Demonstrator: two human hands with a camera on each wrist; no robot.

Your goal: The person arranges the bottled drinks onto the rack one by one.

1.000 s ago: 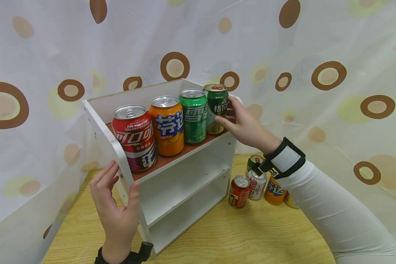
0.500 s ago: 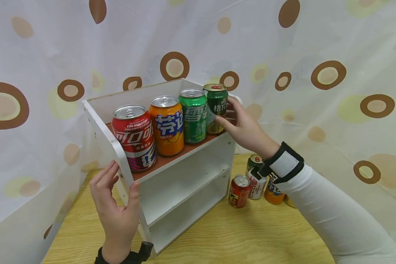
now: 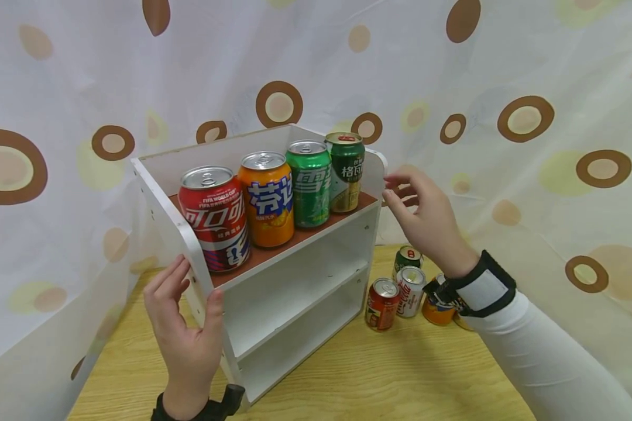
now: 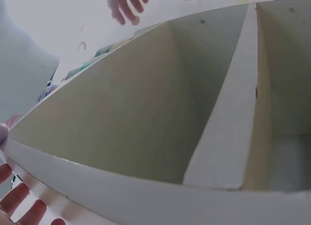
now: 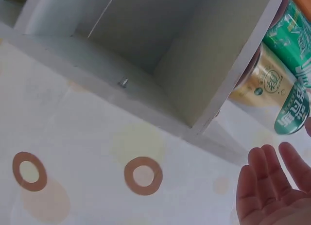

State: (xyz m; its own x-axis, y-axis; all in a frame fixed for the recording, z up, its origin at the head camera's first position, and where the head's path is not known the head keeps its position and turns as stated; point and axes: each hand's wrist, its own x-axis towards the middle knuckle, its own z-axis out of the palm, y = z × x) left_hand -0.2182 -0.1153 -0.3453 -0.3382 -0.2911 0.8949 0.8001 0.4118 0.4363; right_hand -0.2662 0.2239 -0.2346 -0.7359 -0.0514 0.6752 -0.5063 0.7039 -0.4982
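Right hand (image 3: 428,219) — relaxed, holding nothing, just beside right side of white shelf unit (image 3: 169,216). Green-and-gold can (image 3: 346,173) on its top tier, upright, long axis vertical; lies left of right hand, apart — right nearer. Left hand (image 3: 186,327) unclenched, fingers resting against unit's left panel.

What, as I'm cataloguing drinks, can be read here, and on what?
"FIFA WORLD CUP": upper red can
"可口可": same can
"经典美味": same can
"芬达", partly turned: upper orange can
"雪": upper green can
"格瓦": green-gold can
Too blurred, small or hidden: white can script, remaining lettering.
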